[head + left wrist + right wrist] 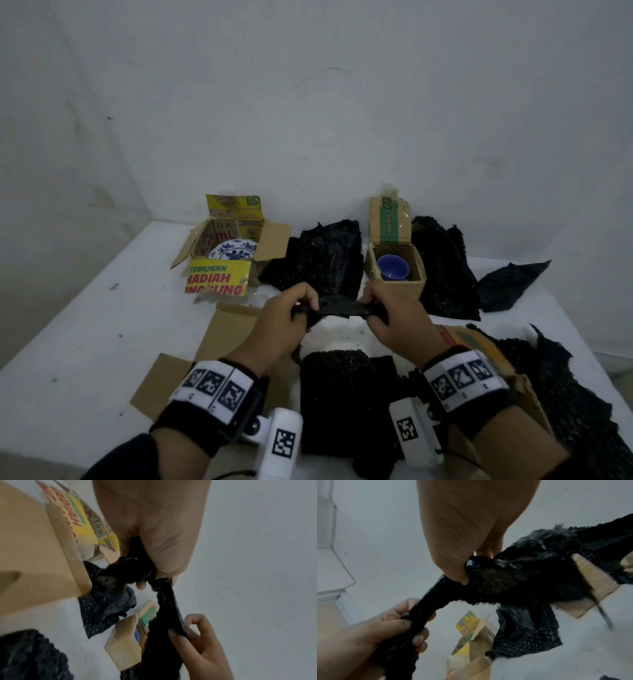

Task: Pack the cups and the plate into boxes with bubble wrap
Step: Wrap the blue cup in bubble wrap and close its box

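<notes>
Two hands, one strip of black bubble wrap [337,306] — stretched taut
Left hand [286,317] and right hand [394,313] pinch its ends; plate [233,249] boxed at 11 o'clock, blue cup [393,267] at 1 o'clock — pull evenly to avoid tearing.

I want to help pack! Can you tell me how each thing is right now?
Plate: inside the open printed box.
Blue cup: in the open small box, unwrapped.
Bubble wrap strip: stretched between left hand and right hand.
Front box: flaps open.
</notes>
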